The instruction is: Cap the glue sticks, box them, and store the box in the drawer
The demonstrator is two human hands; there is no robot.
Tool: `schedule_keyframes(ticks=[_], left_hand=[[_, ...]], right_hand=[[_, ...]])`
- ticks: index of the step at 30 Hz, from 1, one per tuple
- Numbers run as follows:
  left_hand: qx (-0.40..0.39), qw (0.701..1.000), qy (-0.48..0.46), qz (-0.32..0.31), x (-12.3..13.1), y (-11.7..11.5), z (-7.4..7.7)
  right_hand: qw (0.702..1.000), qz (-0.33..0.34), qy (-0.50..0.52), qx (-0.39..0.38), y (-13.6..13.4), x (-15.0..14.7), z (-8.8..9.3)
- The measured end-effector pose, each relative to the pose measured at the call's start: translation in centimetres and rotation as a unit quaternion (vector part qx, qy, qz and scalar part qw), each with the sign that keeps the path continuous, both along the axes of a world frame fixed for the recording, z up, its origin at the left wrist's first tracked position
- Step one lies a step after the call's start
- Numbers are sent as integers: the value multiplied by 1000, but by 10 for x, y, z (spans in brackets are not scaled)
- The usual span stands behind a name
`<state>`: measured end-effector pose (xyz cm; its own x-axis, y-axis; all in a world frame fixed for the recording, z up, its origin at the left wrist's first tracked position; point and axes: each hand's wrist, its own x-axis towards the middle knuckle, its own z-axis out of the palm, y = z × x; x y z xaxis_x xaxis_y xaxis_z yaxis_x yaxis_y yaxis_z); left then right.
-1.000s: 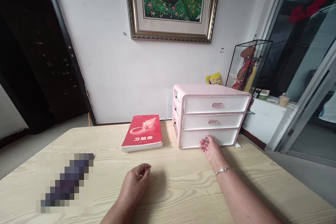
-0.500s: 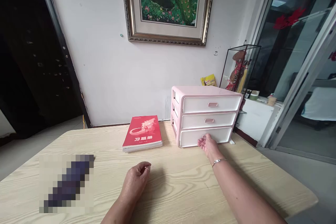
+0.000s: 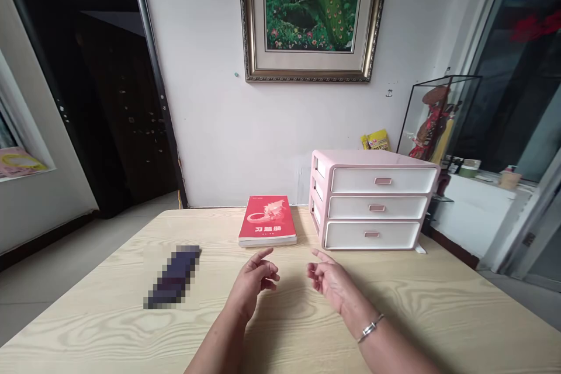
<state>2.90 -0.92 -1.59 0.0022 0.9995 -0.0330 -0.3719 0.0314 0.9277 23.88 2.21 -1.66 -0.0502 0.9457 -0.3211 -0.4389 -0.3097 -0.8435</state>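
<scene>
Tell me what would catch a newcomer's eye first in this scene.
The pink three-drawer unit stands out at the back right of the wooden table, all drawers shut, with a red book lying flat just to its left. On the wall above hangs a gilt-framed peacock picture. Nearest the camera, the left hand and right hand are open and empty over the table, palms facing each other.

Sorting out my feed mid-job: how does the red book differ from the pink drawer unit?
The red book lies flat and low; the pink drawer unit stands upright and much taller. The book has a red cover with a pale creature figure; the unit is pale pink with three white drawer fronts, all shut. Both rest on the wooden table near the wall, a gap between them.
</scene>
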Motion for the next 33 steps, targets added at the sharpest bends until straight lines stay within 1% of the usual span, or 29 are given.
schedule_keyframes(ticks=[3,5,8,11,12,14,15,16,18,20,24,27,30,33], left_hand=[[45,994,-88,-42,-10,-2,15],[94,984,-137,-58,-18,-2,32],[191,960,-184,-85,-29,-7,70],[282,934,-184,-122,-39,-21,111],[309,923,-177,-145,-42,-26,123],[360,899,-169,-182,-46,-36,140],[387,885,-166,-200,-47,-39,146],[408,872,-164,-214,-48,-42,149],[437,854,-163,-231,-50,-41,150],[442,851,-163,-232,-52,-34,145],[403,874,-160,-218,-58,-8,132],[381,887,-159,-207,-63,7,127],[374,891,-156,-205,-63,12,125],[370,895,-146,-203,-61,11,126]], right_hand=[[990,95,57,82,-11,-24,24],[972,146,99,153,-15,-36,48],[930,223,159,246,-22,-49,89],[882,271,198,331,-32,-55,128],[866,286,204,356,-37,-55,139],[837,300,217,402,-45,-53,156],[826,303,222,421,-48,-52,161],[817,303,227,435,-50,-50,165],[810,297,234,448,-49,-49,167],[816,280,238,445,-43,-50,162],[836,256,236,423,-18,-55,148],[841,255,237,413,-4,-55,142],[843,251,238,411,2,-54,142],[851,243,232,404,3,-53,143]])
